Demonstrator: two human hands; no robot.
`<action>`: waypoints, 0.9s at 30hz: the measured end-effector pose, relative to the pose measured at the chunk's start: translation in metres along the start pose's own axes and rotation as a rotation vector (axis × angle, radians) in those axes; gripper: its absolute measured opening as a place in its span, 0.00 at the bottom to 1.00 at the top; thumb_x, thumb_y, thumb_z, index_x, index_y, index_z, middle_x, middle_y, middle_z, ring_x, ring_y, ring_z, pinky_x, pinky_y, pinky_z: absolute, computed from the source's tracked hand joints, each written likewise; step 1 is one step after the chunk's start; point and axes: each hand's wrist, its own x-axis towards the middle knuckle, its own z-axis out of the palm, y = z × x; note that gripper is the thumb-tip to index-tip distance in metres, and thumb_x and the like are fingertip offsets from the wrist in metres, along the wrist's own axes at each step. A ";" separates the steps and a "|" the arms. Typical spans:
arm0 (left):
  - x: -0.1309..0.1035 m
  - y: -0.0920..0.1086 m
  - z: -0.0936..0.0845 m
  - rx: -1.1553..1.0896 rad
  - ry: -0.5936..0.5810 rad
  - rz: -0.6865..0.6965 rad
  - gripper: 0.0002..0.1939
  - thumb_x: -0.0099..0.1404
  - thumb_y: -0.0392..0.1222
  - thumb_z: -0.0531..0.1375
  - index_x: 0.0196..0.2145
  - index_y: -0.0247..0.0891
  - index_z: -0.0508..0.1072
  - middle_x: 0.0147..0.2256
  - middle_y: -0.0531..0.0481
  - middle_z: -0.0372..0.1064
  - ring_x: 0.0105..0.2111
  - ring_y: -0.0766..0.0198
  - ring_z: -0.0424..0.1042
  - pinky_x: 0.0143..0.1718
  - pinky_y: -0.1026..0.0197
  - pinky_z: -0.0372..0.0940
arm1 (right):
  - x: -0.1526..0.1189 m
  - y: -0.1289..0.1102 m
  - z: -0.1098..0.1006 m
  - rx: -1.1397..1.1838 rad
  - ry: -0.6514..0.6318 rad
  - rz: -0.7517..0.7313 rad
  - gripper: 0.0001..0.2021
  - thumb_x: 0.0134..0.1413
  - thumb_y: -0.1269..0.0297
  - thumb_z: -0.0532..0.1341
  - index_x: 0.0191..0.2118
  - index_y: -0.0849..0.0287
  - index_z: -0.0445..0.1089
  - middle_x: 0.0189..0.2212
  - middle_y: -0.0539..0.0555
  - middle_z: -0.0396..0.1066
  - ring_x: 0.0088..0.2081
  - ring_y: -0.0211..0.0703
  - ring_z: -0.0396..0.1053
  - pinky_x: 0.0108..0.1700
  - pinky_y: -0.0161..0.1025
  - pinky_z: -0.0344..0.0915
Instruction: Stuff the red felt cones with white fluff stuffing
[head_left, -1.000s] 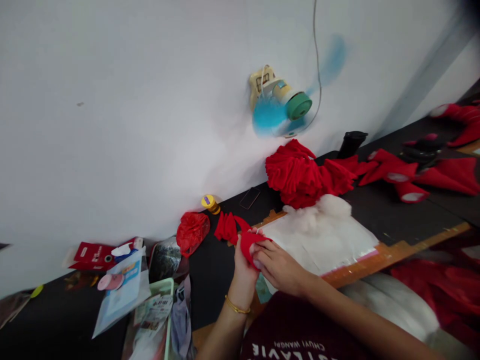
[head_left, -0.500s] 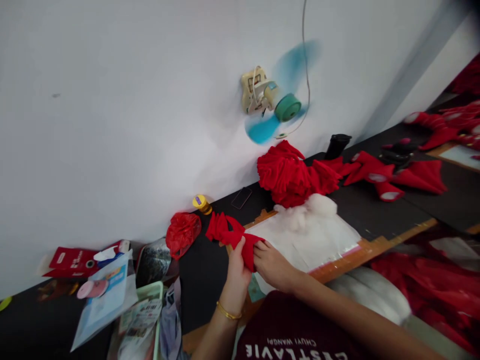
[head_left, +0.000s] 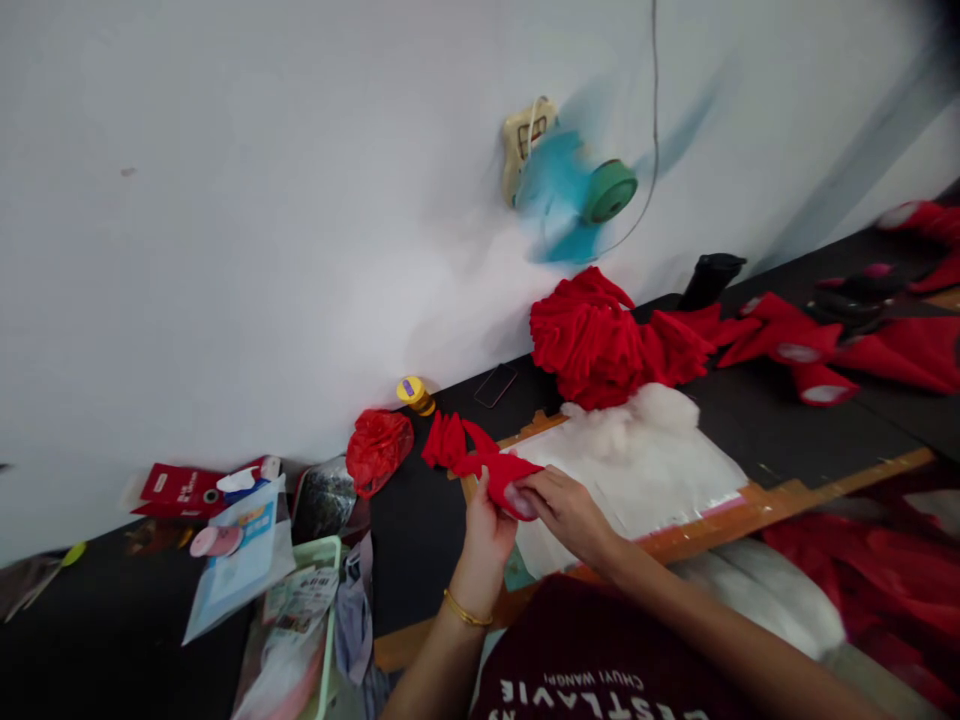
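Note:
Both hands are on a red cloth piece (head_left: 504, 476), a soft sewn tube or pouch with a pale patch showing at its near end. My left hand (head_left: 484, 525), with a gold bangle at the wrist, grips it from the left, thumb on top. The fingers of my right hand (head_left: 566, 510) are closed on the edge at its right end, by the pale patch. Just beyond the hands lies a small stack of red cloth pieces (head_left: 448, 441). White fluffy stuffing (head_left: 664, 412) rests on a white sheet (head_left: 652, 475) to the right.
A large red cloth pile (head_left: 589, 340) stands by the wall under a spinning blue fan (head_left: 562, 190). Along the table are a phone (head_left: 496, 385), a yellow-lidded jar (head_left: 416, 395), a red plastic bag (head_left: 380, 450) and a green basket (head_left: 330, 580). More red pieces (head_left: 799, 345) lie at right.
The head view has shifted slightly. The red cloth piece has been turned so its near end with the pale patch shows, and my right hand has moved to that end's edge.

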 end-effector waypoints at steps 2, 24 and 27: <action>-0.002 -0.007 0.004 0.049 0.005 0.055 0.12 0.66 0.46 0.60 0.38 0.35 0.76 0.38 0.44 0.79 0.42 0.60 0.77 0.51 0.60 0.67 | 0.000 0.005 0.006 -0.035 -0.028 0.050 0.10 0.57 0.76 0.55 0.36 0.59 0.73 0.32 0.57 0.76 0.36 0.47 0.72 0.39 0.41 0.71; -0.022 -0.012 0.019 0.121 0.033 -0.064 0.18 0.62 0.48 0.65 0.45 0.34 0.75 0.44 0.41 0.77 0.49 0.54 0.75 0.53 0.55 0.68 | 0.008 0.002 -0.012 -0.294 -0.251 0.217 0.08 0.51 0.76 0.59 0.34 0.59 0.73 0.37 0.56 0.74 0.37 0.43 0.70 0.35 0.34 0.62; -0.024 -0.017 0.016 0.207 -0.009 -0.037 0.18 0.57 0.47 0.67 0.42 0.34 0.76 0.43 0.41 0.78 0.48 0.54 0.75 0.51 0.56 0.68 | 0.011 0.001 -0.010 -0.338 -0.283 0.239 0.09 0.51 0.79 0.57 0.32 0.60 0.73 0.34 0.56 0.74 0.35 0.42 0.70 0.34 0.34 0.60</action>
